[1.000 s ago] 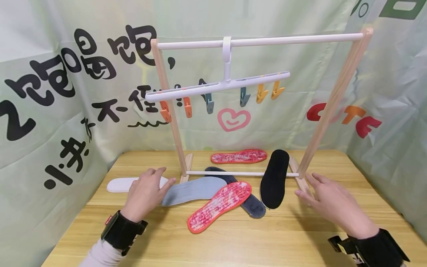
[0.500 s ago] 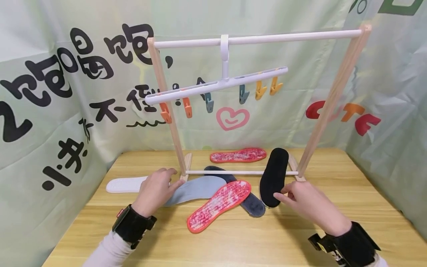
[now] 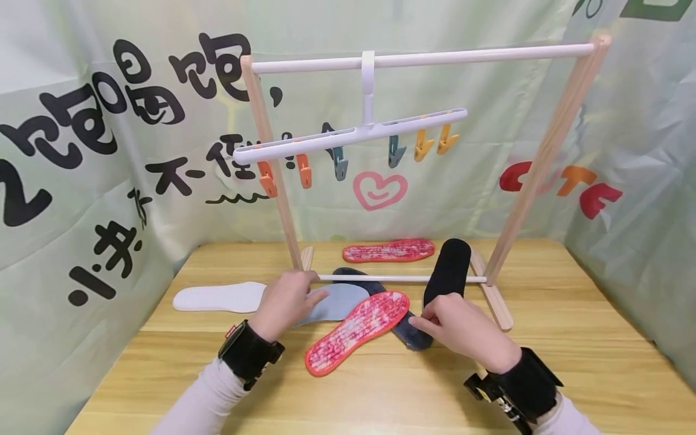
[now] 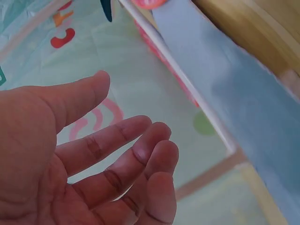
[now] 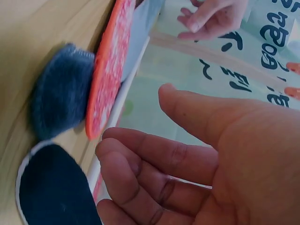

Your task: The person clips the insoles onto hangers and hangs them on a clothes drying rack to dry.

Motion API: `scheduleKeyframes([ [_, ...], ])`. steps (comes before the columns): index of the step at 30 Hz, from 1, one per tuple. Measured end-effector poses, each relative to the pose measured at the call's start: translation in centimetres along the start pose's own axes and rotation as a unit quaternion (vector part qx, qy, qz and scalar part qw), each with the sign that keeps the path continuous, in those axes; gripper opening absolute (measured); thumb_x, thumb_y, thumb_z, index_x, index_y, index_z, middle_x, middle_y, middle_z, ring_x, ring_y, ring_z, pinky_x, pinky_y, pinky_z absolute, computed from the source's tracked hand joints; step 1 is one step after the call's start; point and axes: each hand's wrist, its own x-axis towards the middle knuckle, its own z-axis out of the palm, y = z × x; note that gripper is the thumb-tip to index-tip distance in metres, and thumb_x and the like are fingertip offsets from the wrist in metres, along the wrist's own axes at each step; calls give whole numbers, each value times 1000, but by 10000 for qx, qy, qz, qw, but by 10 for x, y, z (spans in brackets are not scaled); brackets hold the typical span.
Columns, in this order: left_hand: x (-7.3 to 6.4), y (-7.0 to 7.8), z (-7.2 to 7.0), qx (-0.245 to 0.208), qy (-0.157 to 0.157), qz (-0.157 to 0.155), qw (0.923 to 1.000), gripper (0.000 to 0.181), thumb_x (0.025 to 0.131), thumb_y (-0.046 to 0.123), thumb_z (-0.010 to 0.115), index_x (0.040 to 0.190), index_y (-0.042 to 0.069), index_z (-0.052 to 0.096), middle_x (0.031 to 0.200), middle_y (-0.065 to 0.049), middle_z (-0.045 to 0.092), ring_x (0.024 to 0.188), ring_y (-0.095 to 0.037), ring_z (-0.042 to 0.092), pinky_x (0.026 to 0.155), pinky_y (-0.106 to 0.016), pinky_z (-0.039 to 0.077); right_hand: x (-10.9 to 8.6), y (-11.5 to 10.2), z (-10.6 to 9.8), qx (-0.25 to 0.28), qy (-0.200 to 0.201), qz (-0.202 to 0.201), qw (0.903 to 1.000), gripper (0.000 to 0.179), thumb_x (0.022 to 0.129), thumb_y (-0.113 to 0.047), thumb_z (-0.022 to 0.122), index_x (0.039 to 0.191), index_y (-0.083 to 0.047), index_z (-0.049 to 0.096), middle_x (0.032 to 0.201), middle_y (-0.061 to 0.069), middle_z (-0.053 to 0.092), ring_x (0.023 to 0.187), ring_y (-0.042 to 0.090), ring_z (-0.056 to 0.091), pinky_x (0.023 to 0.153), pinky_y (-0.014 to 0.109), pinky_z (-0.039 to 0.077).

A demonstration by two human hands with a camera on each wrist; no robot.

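Note:
My left hand (image 3: 285,304) hovers over the light blue insole (image 3: 337,302), its fingers loosely bent and holding nothing in the left wrist view. Beside it lies a white insole (image 3: 217,297). The right hand (image 3: 467,329) is above the near end of the black insole (image 3: 450,269) and partly hides it; its palm holds nothing in the right wrist view. Between the hands, a red-and-white insole (image 3: 359,332) overlaps the light blue one and a dark blue insole (image 3: 411,333). Another red-and-white insole (image 3: 388,250) lies farther back.
A wooden rack (image 3: 546,163) with white rods (image 3: 467,56) stands on the table (image 3: 380,399). From its top rod hangs a white hanger (image 3: 348,136) with orange clips (image 3: 304,172), grey-blue clips (image 3: 340,164) and yellow clips (image 3: 423,147). A printed curtain (image 3: 435,205) surrounds the table.
My right hand has moved left from beside the rack's foot to the black insole's near end. The left hand has moved right over the light blue insole, uncovering the white one.

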Motion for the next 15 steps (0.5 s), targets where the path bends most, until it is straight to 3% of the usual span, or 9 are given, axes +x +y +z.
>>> scheduleKeyframes([
  [6,6,11,12,-41,-88,194,9998,32,97,35,81,114,8,81,84,-3,72,70,-14,63,59,-33,52,6,-5,9,-9,-136,71,9999,53,99,-34,78,55,-23,51,55,-12,24,47,4,25,52,22,18],
  [11,5,21,20,-265,-324,158,9990,34,99,37,79,117,8,81,88,-3,74,71,-13,63,60,-32,53,7,-5,15,-35,-242,211,9995,45,98,-36,79,59,-21,64,54,-12,28,47,5,30,51,22,20],
  [15,5,27,27,-407,-322,323,9981,32,100,34,79,115,6,80,94,-6,76,72,-12,61,63,-32,53,7,-5,20,-5,-306,150,9994,42,99,-35,78,61,-21,67,55,-12,28,48,5,29,52,22,20],
])
